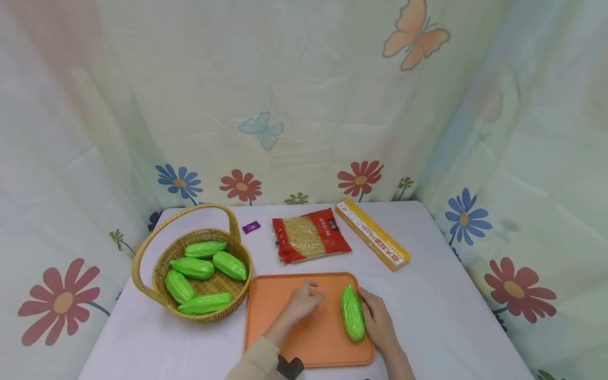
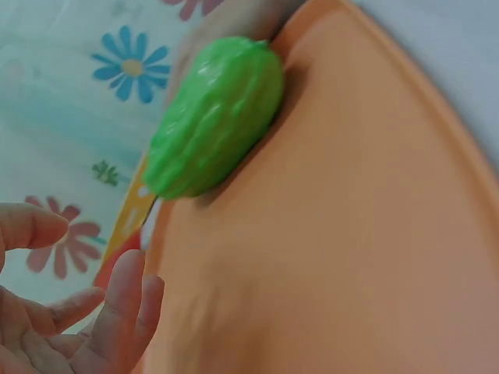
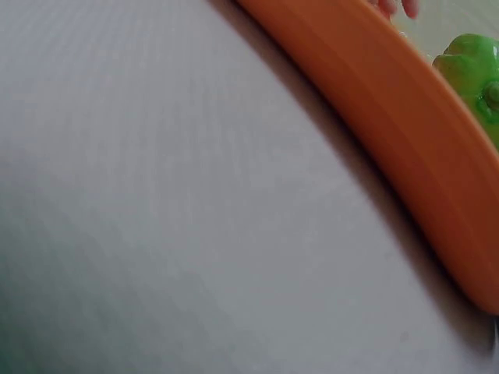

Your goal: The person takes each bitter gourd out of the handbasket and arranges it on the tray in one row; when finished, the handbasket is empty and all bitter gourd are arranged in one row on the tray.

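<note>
A bright green bitter melon (image 1: 352, 313) with a ridged, bumpy skin lies lengthwise on the right part of an orange tray (image 1: 266, 295). My right hand (image 1: 378, 317) is at the melon's right side, over the tray's right edge, its fingers close along the melon and not wrapped round it. Above the middle of the tray hovers my left hand (image 1: 304, 303), holding nothing. In the left wrist view its fingers (image 2: 123, 304) are loosely bent and apart from the melon (image 2: 218, 117). The right wrist view shows the tray rim (image 3: 390, 132) and the melon's end (image 3: 474, 70).
Left of the tray stands a wicker basket (image 1: 241, 258) with a tall handle, holding several more bitter melons (image 1: 192, 267). Behind the tray lie a red pasta bag (image 1: 306, 236), a yellow pasta box (image 1: 372, 234) and a small purple packet (image 1: 251, 227). Printed curtains surround the white table.
</note>
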Motion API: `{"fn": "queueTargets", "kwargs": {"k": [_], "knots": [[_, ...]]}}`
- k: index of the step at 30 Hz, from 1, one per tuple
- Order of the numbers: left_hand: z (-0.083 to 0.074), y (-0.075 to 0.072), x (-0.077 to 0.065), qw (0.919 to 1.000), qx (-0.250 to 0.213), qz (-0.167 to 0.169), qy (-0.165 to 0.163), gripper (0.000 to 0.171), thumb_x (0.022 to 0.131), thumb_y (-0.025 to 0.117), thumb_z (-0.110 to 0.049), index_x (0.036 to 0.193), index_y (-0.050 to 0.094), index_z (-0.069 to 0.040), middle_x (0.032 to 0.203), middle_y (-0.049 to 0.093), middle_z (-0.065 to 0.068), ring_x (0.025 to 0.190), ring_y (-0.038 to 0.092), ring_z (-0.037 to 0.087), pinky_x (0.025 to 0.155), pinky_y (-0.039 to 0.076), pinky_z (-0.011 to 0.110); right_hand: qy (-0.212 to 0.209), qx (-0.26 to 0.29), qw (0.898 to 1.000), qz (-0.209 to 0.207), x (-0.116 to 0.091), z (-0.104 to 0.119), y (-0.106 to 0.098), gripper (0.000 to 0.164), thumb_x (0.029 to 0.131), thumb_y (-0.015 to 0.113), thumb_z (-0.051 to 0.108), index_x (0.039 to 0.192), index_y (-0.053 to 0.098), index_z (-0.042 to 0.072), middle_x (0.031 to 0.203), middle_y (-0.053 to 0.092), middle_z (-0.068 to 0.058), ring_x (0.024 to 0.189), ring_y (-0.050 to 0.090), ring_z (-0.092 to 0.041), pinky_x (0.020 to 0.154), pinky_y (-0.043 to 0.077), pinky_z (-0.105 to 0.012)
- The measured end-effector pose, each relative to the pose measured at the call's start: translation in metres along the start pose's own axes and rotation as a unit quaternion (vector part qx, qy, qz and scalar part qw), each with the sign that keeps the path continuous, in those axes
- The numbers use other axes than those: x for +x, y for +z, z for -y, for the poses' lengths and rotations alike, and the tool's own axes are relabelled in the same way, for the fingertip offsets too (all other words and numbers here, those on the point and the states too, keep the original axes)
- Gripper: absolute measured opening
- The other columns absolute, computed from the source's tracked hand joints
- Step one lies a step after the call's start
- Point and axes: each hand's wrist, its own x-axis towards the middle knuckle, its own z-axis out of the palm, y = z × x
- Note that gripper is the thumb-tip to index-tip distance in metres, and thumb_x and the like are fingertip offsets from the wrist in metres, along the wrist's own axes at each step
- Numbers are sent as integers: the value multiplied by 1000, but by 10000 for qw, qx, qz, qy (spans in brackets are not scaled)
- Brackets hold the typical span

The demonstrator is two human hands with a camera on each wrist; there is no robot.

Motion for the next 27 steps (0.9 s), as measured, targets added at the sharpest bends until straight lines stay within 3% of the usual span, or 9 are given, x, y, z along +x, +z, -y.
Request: {"fn": "queueTargets", "kwargs": {"k": [5,15,18,24,27], "knots": [[-2,-32,-9,9979,-574,-249,-160,40,92,52,-24,122,47,2,101,57,19,85,60,32,55,54,38,-48,47,10000,46,1,0,1,37,93,49,7,129,52,7,128,53,-7,118,44,-23,97,31,-38],[-6,-96,-32,9924,-597,-1077,-74,44,98,41,-30,124,43,5,111,52,26,92,58,35,57,54,35,237,23,9995,231,0,0,0,40,91,48,5,131,49,8,129,52,-8,119,43,-26,98,34,-48],[-3,-108,-42,9907,-767,-1121,-21,52,97,38,-41,125,43,3,112,51,26,95,58,37,60,54,37,245,-30,9994,249,0,0,0,41,91,48,3,132,49,8,130,51,-7,120,42,-25,99,33,-46],[-6,-121,-67,9891,-1059,-966,347,58,99,27,-43,129,39,4,114,47,28,98,55,41,63,54,42,403,-90,9985,366,2,2,-2,41,93,46,6,133,47,11,131,50,-6,121,41,-24,100,32,-46],[-4,-127,-74,9861,-1145,-1067,557,63,99,22,-47,129,41,5,113,48,26,96,56,38,63,54,44,392,-79,9985,364,2,2,-3,39,94,46,9,133,48,11,131,50,-6,121,41,-25,99,32,-47]]}}
